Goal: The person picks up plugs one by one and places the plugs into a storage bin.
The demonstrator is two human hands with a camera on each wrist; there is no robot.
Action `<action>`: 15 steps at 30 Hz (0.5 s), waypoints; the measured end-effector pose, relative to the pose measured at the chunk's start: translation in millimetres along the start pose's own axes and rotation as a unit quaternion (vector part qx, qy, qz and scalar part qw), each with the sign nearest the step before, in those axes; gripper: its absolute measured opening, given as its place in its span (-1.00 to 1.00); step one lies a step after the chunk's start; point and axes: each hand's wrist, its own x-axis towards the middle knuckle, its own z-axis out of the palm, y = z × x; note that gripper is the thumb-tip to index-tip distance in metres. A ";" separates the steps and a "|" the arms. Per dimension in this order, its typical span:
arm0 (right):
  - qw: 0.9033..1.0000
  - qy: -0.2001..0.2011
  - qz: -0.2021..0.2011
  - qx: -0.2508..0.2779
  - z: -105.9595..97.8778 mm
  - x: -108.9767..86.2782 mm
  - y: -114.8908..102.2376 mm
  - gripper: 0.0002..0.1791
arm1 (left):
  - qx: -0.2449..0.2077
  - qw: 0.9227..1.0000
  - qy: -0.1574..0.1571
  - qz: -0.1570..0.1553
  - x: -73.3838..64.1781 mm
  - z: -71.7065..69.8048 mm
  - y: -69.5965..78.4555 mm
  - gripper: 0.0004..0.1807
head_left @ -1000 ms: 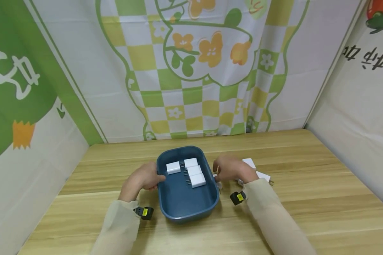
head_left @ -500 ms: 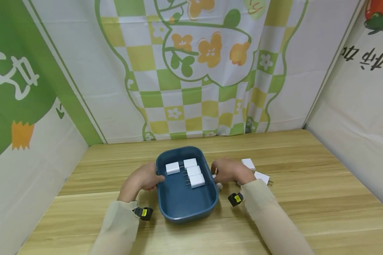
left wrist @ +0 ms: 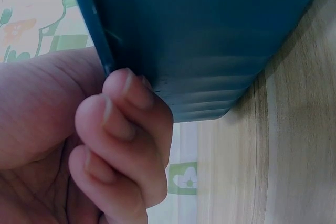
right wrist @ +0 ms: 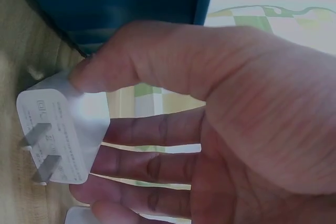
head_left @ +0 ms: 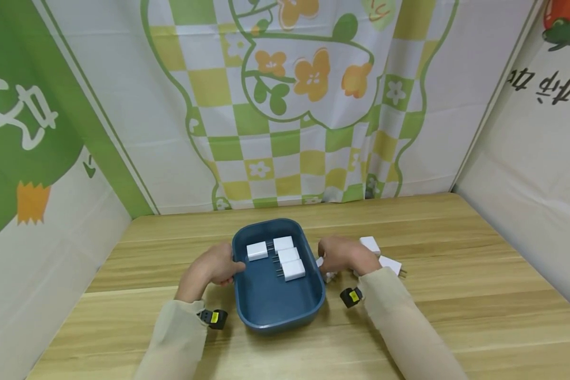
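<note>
My left hand point(head_left: 217, 264) grips the left rim of a dark blue plastic bin point(head_left: 271, 306), thumb over the edge and fingers curled against the outer wall point(left wrist: 189, 40). Close to the bin's right side, my right hand point(head_left: 343, 253) pinches a white plug-in charger point(right wrist: 52, 135) between thumb and fingertips. Its two metal prongs face away from the palm in the right wrist view; in the head view the hand partly covers it. Inside the bin lie several white chargers: one point(head_left: 257, 251) at the left and a stacked-looking row point(head_left: 293, 269) at the right.
To the right of my right hand, more white chargers lie on the wooden table point(head_left: 456, 295), one further back point(head_left: 370, 245) and one nearer point(head_left: 390, 265). Part of another charger point(right wrist: 79, 215) shows below my right fingers. Patterned curtains point(head_left: 294, 148) close off the back and sides.
The charger in my right fingers has turned, so its prongs point differently beside the bin. My right hand shifts only slightly; the left hand and bin hold nearly still.
</note>
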 end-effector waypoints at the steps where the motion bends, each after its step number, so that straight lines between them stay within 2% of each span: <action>1: 1.000 0.000 0.004 0.000 0.1 0.0 -0.4 -0.73 | -0.002 1.000 0.001 0.000 -0.3 0.1 0.0 -0.60; 4: 1.000 -0.003 0.016 -0.005 1.0 0.4 -1.4 -0.87 | -0.003 1.000 0.001 0.000 -1.2 0.2 0.3 -0.60; 8: 1.000 -0.001 0.026 -0.012 2.8 0.9 -2.1 -0.78 | -0.006 1.000 -0.001 -0.001 -2.0 0.5 1.1 -0.61; 15: 1.000 0.007 0.023 -0.007 2.5 1.3 -0.6 -0.78 | 0.000 1.000 0.001 -0.001 -2.1 0.0 1.2 -0.59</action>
